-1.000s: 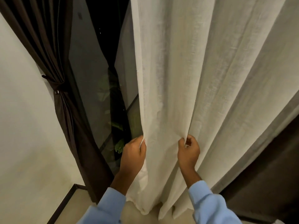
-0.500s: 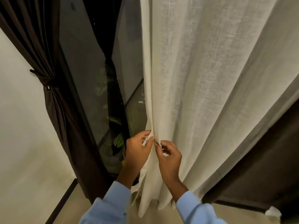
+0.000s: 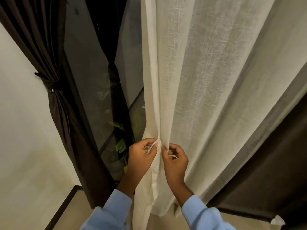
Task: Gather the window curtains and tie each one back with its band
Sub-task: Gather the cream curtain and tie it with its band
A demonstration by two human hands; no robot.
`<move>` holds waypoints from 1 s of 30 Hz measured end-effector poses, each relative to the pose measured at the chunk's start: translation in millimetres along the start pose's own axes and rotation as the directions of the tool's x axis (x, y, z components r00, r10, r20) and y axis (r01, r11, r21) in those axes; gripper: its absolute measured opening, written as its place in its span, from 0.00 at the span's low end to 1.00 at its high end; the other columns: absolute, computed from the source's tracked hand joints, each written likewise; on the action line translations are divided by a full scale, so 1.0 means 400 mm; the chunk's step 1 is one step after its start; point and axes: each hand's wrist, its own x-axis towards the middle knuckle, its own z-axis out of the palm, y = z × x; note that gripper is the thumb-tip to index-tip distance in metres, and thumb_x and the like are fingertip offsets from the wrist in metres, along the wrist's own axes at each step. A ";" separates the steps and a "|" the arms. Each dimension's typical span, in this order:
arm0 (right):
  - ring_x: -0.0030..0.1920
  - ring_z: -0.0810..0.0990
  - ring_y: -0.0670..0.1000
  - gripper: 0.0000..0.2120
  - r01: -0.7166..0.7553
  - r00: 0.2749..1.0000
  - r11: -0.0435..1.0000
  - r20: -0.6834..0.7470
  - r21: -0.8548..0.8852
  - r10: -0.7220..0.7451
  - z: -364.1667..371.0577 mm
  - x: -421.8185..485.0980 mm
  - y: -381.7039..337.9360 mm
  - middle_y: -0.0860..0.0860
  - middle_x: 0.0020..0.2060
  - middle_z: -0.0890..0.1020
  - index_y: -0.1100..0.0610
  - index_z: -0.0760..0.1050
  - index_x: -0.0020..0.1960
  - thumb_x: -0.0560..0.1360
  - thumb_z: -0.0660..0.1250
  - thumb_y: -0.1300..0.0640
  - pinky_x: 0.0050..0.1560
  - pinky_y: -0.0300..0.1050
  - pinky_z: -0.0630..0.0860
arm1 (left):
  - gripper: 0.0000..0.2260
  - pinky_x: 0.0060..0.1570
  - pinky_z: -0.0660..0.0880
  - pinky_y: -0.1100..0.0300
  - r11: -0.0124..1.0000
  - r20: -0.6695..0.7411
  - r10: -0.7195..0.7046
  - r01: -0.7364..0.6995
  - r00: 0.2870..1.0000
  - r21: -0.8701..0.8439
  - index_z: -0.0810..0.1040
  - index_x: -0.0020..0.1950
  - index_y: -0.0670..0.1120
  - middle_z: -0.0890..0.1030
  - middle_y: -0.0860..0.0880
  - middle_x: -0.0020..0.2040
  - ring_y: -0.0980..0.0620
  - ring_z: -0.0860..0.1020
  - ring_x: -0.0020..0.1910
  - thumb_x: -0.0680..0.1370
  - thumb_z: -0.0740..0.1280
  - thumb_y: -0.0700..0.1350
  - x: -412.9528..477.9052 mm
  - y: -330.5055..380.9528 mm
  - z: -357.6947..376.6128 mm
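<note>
Both hands are closed on the cream curtain [image 3: 207, 80]: its left edge is pinched by the left hand [image 3: 141, 156], and a fold just beside is pinched by the right hand [image 3: 176, 161], the hands almost touching. The curtain is hung before the person, right of the glass [image 3: 93, 72]. The collected folds should be kept in the left hand while each next fold is fetched from the right at the same height, so that even pleats are made. Its long axis is vertical, from top to bottom; the free edge is turned left, towards the dark curtain [image 3: 56, 117], already tied by its band [image 3: 48, 82]
</note>
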 end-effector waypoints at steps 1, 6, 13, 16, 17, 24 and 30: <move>0.40 0.81 0.46 0.05 -0.010 1.000 1.000 -0.023 0.004 0.010 0.003 0.000 -0.001 0.47 0.40 0.83 0.52 0.81 0.46 0.73 0.74 0.60 0.41 0.34 0.78 | 0.06 0.42 0.77 0.69 1.000 -0.002 0.018 -0.018 1.000 0.019 0.83 0.48 0.44 0.83 0.56 0.40 0.59 0.82 0.39 0.74 0.71 0.36 -0.001 0.000 -0.002; 0.42 0.81 0.47 0.05 -0.009 1.000 1.000 -0.007 0.007 0.009 0.021 -0.013 -0.001 0.47 0.41 0.82 0.52 0.80 0.45 0.73 0.75 0.59 0.41 0.38 0.79 | 0.04 0.41 0.79 0.64 0.996 -0.035 0.076 -0.074 0.996 0.048 0.83 0.46 0.46 0.83 0.54 0.38 0.56 0.82 0.38 0.72 0.73 0.40 -0.012 0.006 -0.003; 0.34 0.76 0.45 0.12 -0.018 0.999 0.999 -0.035 -0.027 0.017 0.034 -0.008 -0.002 0.49 0.34 0.79 0.54 0.76 0.37 0.67 0.75 0.68 0.37 0.38 0.74 | 0.07 0.32 0.74 0.66 0.947 -0.188 0.191 -0.130 0.963 0.295 0.78 0.38 0.44 0.77 0.51 0.33 0.56 0.75 0.32 0.70 0.75 0.40 -0.013 0.000 -0.023; 0.29 0.73 0.42 0.13 -0.121 0.978 0.991 -0.163 0.062 0.130 0.019 0.033 -0.001 0.46 0.29 0.76 0.55 0.74 0.34 0.66 0.72 0.71 0.36 0.38 0.73 | 0.07 0.31 0.75 0.66 0.945 -0.223 0.172 -0.096 0.960 0.314 0.78 0.38 0.43 0.78 0.52 0.32 0.57 0.76 0.30 0.70 0.75 0.40 -0.020 -0.002 -0.036; 0.29 0.73 0.42 0.14 -0.120 0.976 0.990 -0.172 0.077 0.131 0.019 0.037 -0.001 0.44 0.28 0.76 0.54 0.74 0.34 0.67 0.72 0.71 0.37 0.39 0.73 | 0.06 0.31 0.75 0.67 0.945 -0.219 0.173 -0.099 0.960 0.313 0.79 0.38 0.43 0.79 0.52 0.32 0.58 0.77 0.31 0.70 0.75 0.40 -0.022 -0.003 -0.040; 0.42 0.82 0.49 0.07 0.056 0.988 0.993 0.137 0.103 -0.070 0.080 -0.057 -0.001 0.45 0.39 0.82 0.53 0.81 0.43 0.72 0.74 0.65 0.42 0.36 0.78 | 0.02 0.40 0.78 0.67 0.975 -0.121 0.122 -0.096 0.985 0.199 0.84 0.44 0.45 0.82 0.56 0.37 0.60 0.81 0.38 0.75 0.71 0.41 -0.024 -0.002 -0.039; 0.45 0.83 0.46 0.10 0.103 0.974 0.993 0.200 0.052 -0.111 0.076 -0.056 0.009 0.46 0.42 0.84 0.50 0.83 0.45 0.74 0.73 0.65 0.44 0.33 0.78 | 0.03 0.41 0.77 0.70 0.971 -0.122 0.131 -0.102 0.984 0.217 0.84 0.46 0.45 0.84 0.53 0.40 0.59 0.82 0.39 0.74 0.72 0.43 -0.014 -0.015 -0.047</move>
